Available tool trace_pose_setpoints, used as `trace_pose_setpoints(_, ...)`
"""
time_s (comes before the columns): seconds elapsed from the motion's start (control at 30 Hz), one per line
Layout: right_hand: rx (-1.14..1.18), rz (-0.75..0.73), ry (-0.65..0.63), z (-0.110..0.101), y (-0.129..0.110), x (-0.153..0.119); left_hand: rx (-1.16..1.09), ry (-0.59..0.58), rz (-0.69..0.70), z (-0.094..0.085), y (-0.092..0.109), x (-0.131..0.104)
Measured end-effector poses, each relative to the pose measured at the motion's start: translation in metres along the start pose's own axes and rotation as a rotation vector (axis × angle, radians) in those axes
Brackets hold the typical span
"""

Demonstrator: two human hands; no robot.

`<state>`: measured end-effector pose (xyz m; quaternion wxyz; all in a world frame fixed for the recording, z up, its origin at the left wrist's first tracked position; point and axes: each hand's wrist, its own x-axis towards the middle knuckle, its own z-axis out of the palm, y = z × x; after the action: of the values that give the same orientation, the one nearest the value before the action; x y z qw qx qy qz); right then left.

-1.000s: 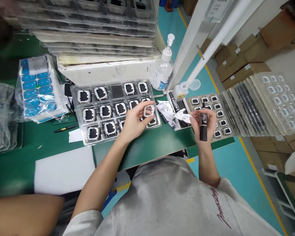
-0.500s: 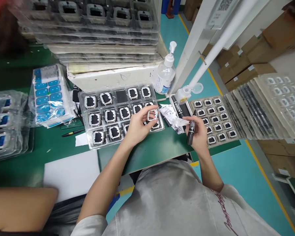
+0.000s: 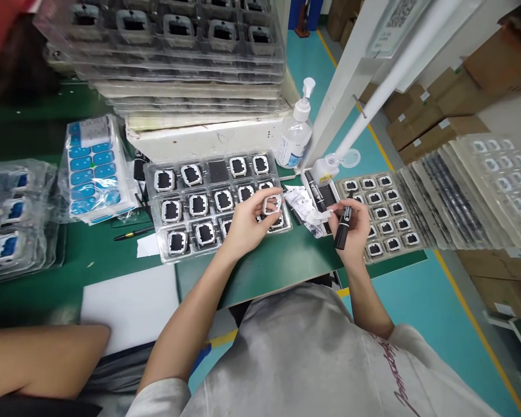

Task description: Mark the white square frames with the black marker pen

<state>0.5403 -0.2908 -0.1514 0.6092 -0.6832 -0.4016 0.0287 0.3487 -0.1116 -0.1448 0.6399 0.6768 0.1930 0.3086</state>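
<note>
My left hand pinches a small silver-white square frame by its edges, between thumb and fingers. It is held just above the right end of a clear plastic tray, where similar frames sit in rows of pockets. A black marker pen lies in the grip of my right hand, tilted with its thick end down. Fingertips of that hand also touch a crumpled white wipe. Under the wipe is a small box holding another black marker.
A pump bottle and a small white bottle stand behind the wipe. Stacked trays rise at the back. A second frame tray lies at right. Blue packaged parts lie left. Another person's arm shows lower left.
The view has shifted slightly, so the bench appears a little further right. The marker in my right hand has turned slightly. My left hand keeps its pinch on the frame.
</note>
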Motion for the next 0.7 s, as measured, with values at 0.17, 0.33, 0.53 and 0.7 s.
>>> trace_pose_setpoints(0.17, 0.030, 0.036, -0.076, 0.008, -0.003, 0.001, -0.002, 0.008, 0.003, -0.001, -0.001, 0.001)
trace_pose_setpoints(0.33, -0.089, -0.030, -0.047, 0.008, -0.009, -0.002, -0.022, 0.011, -0.009, 0.000, 0.000, 0.001)
trace_pose_setpoints(0.53, -0.353, -0.235, -0.242, 0.011, -0.029, 0.001, -0.149, 0.058, -0.031, 0.001, 0.003, 0.002)
trace_pose_setpoints(0.7, -0.287, -0.333, -0.298, 0.047, -0.053, 0.003, -0.200, 0.240, -0.030, 0.008, 0.001, 0.001)
